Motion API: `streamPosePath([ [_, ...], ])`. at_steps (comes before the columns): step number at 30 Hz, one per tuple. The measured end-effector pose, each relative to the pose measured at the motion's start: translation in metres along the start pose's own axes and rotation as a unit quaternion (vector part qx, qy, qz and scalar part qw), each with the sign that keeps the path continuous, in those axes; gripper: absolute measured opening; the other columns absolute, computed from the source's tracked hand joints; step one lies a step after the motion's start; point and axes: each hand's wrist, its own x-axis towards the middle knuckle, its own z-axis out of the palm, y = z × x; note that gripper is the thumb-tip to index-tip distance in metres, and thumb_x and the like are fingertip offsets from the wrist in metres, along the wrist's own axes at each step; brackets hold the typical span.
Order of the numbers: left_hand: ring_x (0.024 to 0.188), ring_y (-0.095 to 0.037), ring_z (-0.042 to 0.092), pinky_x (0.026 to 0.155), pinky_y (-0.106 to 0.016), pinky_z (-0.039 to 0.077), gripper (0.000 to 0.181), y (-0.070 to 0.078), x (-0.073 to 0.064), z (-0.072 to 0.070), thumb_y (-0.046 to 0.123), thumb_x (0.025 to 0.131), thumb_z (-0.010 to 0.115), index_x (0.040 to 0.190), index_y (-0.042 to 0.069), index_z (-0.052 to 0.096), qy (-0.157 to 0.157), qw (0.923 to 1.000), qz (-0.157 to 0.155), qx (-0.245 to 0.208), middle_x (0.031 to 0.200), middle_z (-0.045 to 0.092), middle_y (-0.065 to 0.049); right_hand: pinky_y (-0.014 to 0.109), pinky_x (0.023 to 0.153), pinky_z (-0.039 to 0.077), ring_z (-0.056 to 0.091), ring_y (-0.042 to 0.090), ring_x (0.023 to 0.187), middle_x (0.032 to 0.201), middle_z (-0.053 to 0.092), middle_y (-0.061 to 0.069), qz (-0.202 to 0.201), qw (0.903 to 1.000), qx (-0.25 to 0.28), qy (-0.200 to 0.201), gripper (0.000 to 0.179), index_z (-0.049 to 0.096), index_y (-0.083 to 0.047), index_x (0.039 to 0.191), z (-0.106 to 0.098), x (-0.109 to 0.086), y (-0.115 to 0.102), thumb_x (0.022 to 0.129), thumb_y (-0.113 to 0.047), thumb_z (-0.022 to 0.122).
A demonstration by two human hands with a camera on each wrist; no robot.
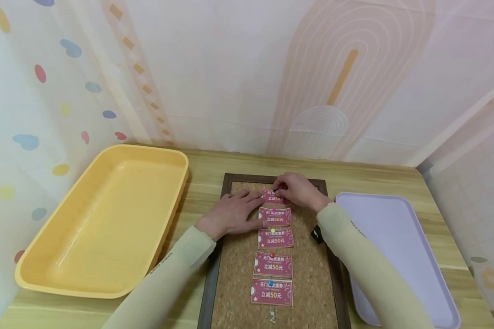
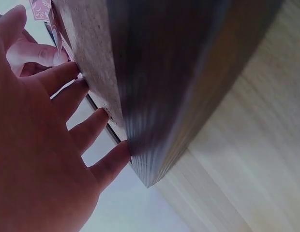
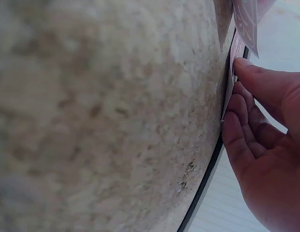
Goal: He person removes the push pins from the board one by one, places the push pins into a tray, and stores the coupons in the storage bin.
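Note:
Pink paper coupons (image 1: 271, 292) run in a column up a cork board (image 1: 308, 283) with a dark frame, the lower ones held by coloured push pins (image 1: 270, 283). At the far end, my right hand (image 1: 298, 189) bends its fingers over the top coupon (image 1: 267, 198) and pinches a small dark push pin, mostly hidden by the fingertips. In the right wrist view, the thumb (image 3: 266, 79) and curled fingers meet at the coupon. My left hand (image 1: 234, 212) lies spread from the left, fingertips on the top coupon's left edge and thumb by the coupons below.
A deep yellow tray (image 1: 177, 205) stands left of the board on the wooden table (image 1: 206, 160). To the right lies a flat lilac tray (image 1: 378, 214), partly under my right sleeve. A small black object (image 1: 317, 235) sits by the board's right frame. A patterned curtain (image 1: 230, 82) hangs behind.

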Motion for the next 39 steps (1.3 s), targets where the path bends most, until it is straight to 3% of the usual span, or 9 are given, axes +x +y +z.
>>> streamPosePath([
  [20,0.154,-0.031,0.028,0.117,-0.059,0.031,0.08,0.0006,-0.0002,-0.0012,0.072,0.098,0.046,0.16,0.022,0.041,0.006,1.0,0.003,-0.004,0.167,0.033,0.0,0.037,0.079,0.05,0.059,0.018,0.079,0.092,0.068,0.004,0.015,0.9997,-0.002,-0.02,0.005,0.07,-0.006,0.102,-0.0041,0.0069,-0.0035,0.1,-0.01,0.067],
  [39,0.151,-0.031,0.032,0.113,-0.062,0.034,0.081,0.0015,0.002,-0.0017,0.072,0.095,0.051,0.159,0.022,0.043,0.014,0.9999,0.008,0.002,0.166,0.036,0.001,0.036,0.074,0.049,0.057,0.016,0.072,0.087,0.066,0.003,-0.005,0.9994,-0.001,-0.033,0.006,0.068,-0.008,0.095,-0.0066,0.0058,-0.0023,0.101,-0.009,0.066],
])
